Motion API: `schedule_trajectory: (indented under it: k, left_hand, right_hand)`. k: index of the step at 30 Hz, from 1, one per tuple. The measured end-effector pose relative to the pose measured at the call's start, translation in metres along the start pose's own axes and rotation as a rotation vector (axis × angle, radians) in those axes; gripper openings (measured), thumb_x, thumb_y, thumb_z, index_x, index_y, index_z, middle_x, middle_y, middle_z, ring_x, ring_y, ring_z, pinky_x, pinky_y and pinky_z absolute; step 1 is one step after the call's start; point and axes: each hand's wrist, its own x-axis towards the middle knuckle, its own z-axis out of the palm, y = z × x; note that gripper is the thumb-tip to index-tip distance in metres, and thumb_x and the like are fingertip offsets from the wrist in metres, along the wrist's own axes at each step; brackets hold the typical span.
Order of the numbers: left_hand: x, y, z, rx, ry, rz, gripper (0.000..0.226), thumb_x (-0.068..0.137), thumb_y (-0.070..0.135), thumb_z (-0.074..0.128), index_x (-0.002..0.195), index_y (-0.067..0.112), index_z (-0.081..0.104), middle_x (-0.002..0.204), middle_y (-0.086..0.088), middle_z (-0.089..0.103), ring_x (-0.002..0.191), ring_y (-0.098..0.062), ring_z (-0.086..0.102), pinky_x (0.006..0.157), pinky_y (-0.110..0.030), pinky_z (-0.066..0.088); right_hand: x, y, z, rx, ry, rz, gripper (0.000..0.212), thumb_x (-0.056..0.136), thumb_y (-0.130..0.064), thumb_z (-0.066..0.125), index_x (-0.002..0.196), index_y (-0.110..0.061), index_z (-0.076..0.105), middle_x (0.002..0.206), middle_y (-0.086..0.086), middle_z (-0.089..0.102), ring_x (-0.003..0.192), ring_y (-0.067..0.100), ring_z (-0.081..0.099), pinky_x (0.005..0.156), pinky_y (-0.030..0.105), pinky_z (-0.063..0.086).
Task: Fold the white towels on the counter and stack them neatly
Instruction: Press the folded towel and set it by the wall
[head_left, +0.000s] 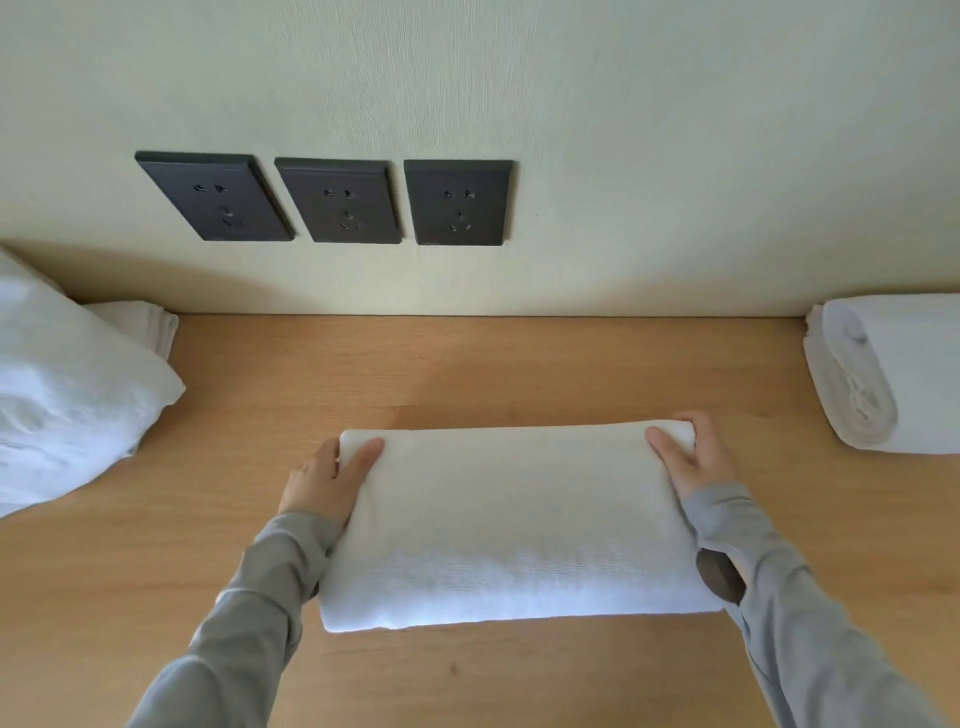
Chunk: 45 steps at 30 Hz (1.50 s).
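The folded white towel lies in the middle of the wooden table, a thick, soft rectangle with its long sides running left to right, a rounded fold along the far edge and a ribbed weave showing near the front edge. The left hand takes its far left corner, thumb on top and fingers tucked under the side, so this grip pinches the towel. The right hand does the same at the far right corner, thumb on top, fingers curled round the end. Grey sleeves cover both arms. A loose heap of white towels sits at the left edge, a stack of folded towels at the right. Three dark wall sockets sit on the wall above.
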Motion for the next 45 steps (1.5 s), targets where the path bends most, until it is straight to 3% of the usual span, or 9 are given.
schedule_trajectory:
  k: [6, 8, 11, 14, 16, 20, 25, 31, 45]
  left_hand:
    - [-0.019, 0.002, -0.012, -0.368, -0.118, -0.05, 0.043, 0.09, 0.039, 0.055, 0.126, 0.021, 0.043, 0.089, -0.002, 0.067, 0.075, -0.023, 0.062, 0.068, -0.038, 0.051]
    - [-0.031, 0.013, -0.013, -0.101, 0.006, 0.003, 0.06, 0.09, 0.048, 0.048, 0.142, 0.028, 0.025, 0.122, -0.006, 0.055, 0.104, -0.03, 0.056, 0.093, -0.047, 0.045]
    - [-0.073, 0.049, 0.012, 0.458, 0.333, 0.421, 0.062, 0.091, 0.058, 0.032, 0.142, 0.022, 0.034, 0.146, -0.013, 0.037, 0.131, -0.036, 0.038, 0.104, -0.052, 0.032]
    - [-0.102, 0.07, 0.063, 0.643, 0.147, 0.577, 0.069, 0.089, 0.059, 0.011, 0.148, 0.026, 0.024, 0.158, -0.005, 0.014, 0.145, -0.027, 0.012, 0.116, -0.05, 0.01]
    - [-0.1, 0.063, 0.084, 0.731, 0.081, 0.481, 0.073, 0.086, 0.059, -0.004, 0.15, 0.027, 0.009, 0.158, -0.001, -0.005, 0.145, -0.022, -0.004, 0.117, -0.048, -0.002]
    - [-0.093, 0.049, 0.094, 0.697, 0.048, 0.443, 0.066, 0.092, 0.053, 0.014, 0.147, 0.02, 0.027, 0.155, -0.007, 0.022, 0.143, -0.025, 0.021, 0.116, -0.05, 0.01]
    - [-0.077, 0.032, 0.079, 0.712, 0.063, 0.544, 0.066, 0.087, 0.053, -0.008, 0.147, 0.026, -0.011, 0.156, 0.005, -0.013, 0.144, -0.014, -0.012, 0.113, -0.034, -0.019]
    - [-0.064, -0.002, 0.034, 0.765, 0.099, 0.483, 0.076, 0.08, 0.066, -0.015, 0.144, 0.025, -0.022, 0.155, 0.003, -0.021, 0.141, -0.012, -0.022, 0.116, -0.036, -0.013]
    - [-0.056, -0.007, 0.041, 0.733, 0.106, 0.492, 0.08, 0.075, 0.069, -0.019, 0.142, 0.026, -0.027, 0.152, 0.005, -0.028, 0.14, -0.011, -0.026, 0.116, -0.037, -0.014]
  right_hand:
    - [0.012, -0.008, 0.009, -0.209, 0.0, -0.022, 0.041, 0.089, -0.034, 0.057, 0.118, -0.006, 0.045, 0.099, 0.011, 0.053, 0.093, 0.029, 0.05, 0.082, 0.033, 0.037]
    - [0.012, -0.008, 0.01, -0.244, 0.01, -0.019, 0.042, 0.09, -0.035, 0.056, 0.119, -0.006, 0.045, 0.105, 0.015, 0.055, 0.097, 0.032, 0.051, 0.083, 0.033, 0.037]
    - [0.004, -0.014, 0.012, -0.347, 0.054, -0.051, 0.044, 0.092, -0.032, 0.054, 0.124, -0.004, 0.044, 0.115, 0.02, 0.056, 0.104, 0.036, 0.051, 0.084, 0.035, 0.038]
    - [-0.01, -0.028, 0.013, -0.631, 0.158, -0.152, 0.047, 0.094, -0.032, 0.047, 0.133, -0.005, 0.042, 0.133, 0.021, 0.047, 0.122, 0.036, 0.042, 0.096, 0.044, 0.034]
    - [-0.029, -0.041, 0.017, -0.712, 0.244, -0.367, 0.043, 0.095, -0.029, 0.042, 0.13, -0.005, 0.049, 0.14, 0.018, 0.044, 0.129, 0.035, 0.04, 0.1, 0.048, 0.031]
    - [-0.085, -0.046, 0.058, -0.75, 0.001, -0.705, 0.05, 0.092, -0.032, 0.028, 0.127, -0.009, 0.056, 0.137, 0.008, 0.051, 0.128, 0.028, 0.046, 0.108, 0.052, 0.029]
    - [-0.066, -0.011, 0.052, -0.937, -0.233, -0.635, 0.065, 0.089, -0.052, -0.002, 0.148, -0.024, -0.003, 0.152, -0.013, -0.011, 0.14, 0.007, -0.017, 0.114, 0.038, -0.016]
    - [-0.033, 0.014, 0.008, -0.92, -0.15, -0.511, 0.07, 0.09, -0.051, 0.001, 0.149, -0.013, 0.012, 0.157, -0.001, 0.005, 0.142, 0.007, -0.005, 0.119, 0.038, 0.003]
    - [-0.028, 0.025, 0.014, -0.87, -0.103, -0.531, 0.069, 0.09, -0.051, 0.0, 0.149, -0.015, 0.008, 0.157, -0.002, 0.0, 0.141, 0.004, -0.011, 0.116, 0.032, -0.009]
